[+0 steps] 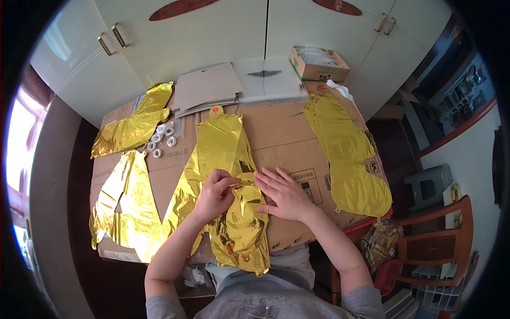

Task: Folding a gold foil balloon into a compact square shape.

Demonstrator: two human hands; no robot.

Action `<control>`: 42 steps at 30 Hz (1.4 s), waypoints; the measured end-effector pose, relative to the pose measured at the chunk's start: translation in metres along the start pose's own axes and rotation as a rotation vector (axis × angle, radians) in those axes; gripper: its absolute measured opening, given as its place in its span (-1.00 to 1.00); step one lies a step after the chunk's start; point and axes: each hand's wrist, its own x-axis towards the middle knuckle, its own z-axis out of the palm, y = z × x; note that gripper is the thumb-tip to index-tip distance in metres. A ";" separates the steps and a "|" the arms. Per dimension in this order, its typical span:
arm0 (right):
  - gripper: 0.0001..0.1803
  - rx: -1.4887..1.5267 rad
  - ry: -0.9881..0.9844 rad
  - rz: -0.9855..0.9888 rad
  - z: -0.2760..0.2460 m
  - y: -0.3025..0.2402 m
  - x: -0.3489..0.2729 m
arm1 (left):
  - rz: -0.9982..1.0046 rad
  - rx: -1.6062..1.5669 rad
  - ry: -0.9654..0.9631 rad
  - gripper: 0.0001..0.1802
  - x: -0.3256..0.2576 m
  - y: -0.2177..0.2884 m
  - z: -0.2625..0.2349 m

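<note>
Foil (pixel 245 210) touches left fingers (pixel 226 182) and right fingers (pixel 270 183), between them.

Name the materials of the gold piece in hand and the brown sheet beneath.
Gold piece: probably metallised plastic film, mirror-glossy, given its crinkles and bright reflections. Brown sheet: seemingly cardboard, matt, given its plain brown face and printed markings.

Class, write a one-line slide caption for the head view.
The left hand pinches crinkled gold foil while the right hand lies open at its edge, over brown cardboard.
</note>
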 end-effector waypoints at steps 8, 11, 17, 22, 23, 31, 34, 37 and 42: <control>-0.17 -0.033 -0.015 -0.011 0.004 0.003 -0.002 | -0.038 -0.014 -0.023 -0.56 0.000 0.000 -0.001; -0.20 -0.038 -0.007 -0.015 0.005 0.003 -0.003 | -0.045 -0.012 -0.027 -0.57 0.000 0.000 -0.001; -0.19 0.001 -0.017 -0.015 0.000 0.002 -0.004 | -0.038 0.016 -0.031 -0.59 0.000 0.001 -0.001; -0.07 0.027 -0.041 -0.011 -0.001 0.003 -0.004 | -0.040 0.013 -0.025 -0.60 0.000 0.001 -0.001; -0.04 0.034 -0.057 -0.009 -0.003 0.003 -0.004 | -0.032 0.018 -0.023 -0.60 0.000 0.001 -0.001; 0.14 0.043 -0.169 0.024 -0.010 0.002 -0.005 | -0.022 0.028 -0.030 -0.61 0.000 0.002 0.000; 0.17 0.045 -0.185 0.024 -0.011 0.001 -0.005 | -0.010 0.032 -0.028 -0.60 0.001 0.002 0.000; 0.19 0.050 -0.197 0.019 -0.012 0.001 -0.005 | -0.043 0.027 -0.046 -0.59 0.000 0.003 -0.001; 0.21 0.052 -0.208 0.009 -0.014 0.002 -0.006 | -0.036 0.018 -0.050 -0.58 0.001 0.005 -0.002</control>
